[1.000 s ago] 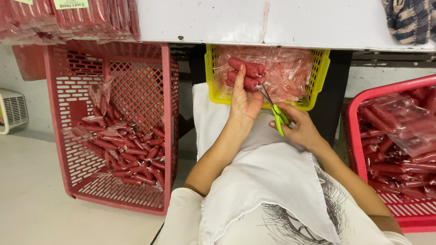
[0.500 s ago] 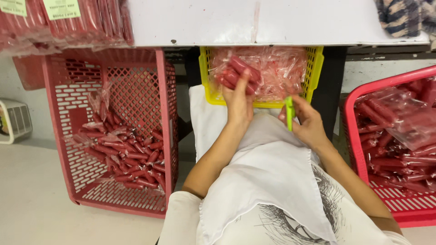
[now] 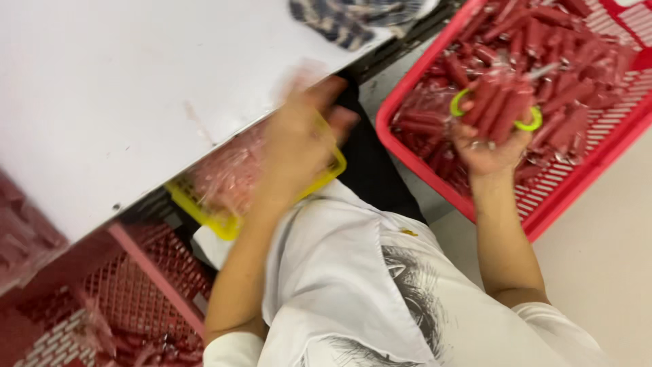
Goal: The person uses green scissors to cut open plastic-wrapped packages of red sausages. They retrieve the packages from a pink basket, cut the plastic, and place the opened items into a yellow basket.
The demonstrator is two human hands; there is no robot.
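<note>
My right hand (image 3: 490, 148) is raised over the red crate (image 3: 569, 182) on the right. It grips a clear pack of red sausages (image 3: 504, 103) together with scissors whose green finger loops (image 3: 461, 102) show on both sides of the pack. My left hand (image 3: 299, 146) is motion-blurred at the front rim of the yellow basket (image 3: 197, 207), which sits under the edge of the white table (image 3: 136, 88) and holds wrapped sausages. Whether that hand holds anything is too blurred to tell.
The right crate is piled with several packs of red sausages (image 3: 577, 41). A second red crate (image 3: 149, 272) with loose sausages stands at the lower left. A dark patterned cloth (image 3: 346, 20) lies on the table's far edge. Pale floor (image 3: 598, 258) lies to the right.
The view has tilted and swung right. My right hand moved from in front of the yellow basket to over the right crate, now holding a sausage pack with the scissors. My left hand stayed near the basket.
</note>
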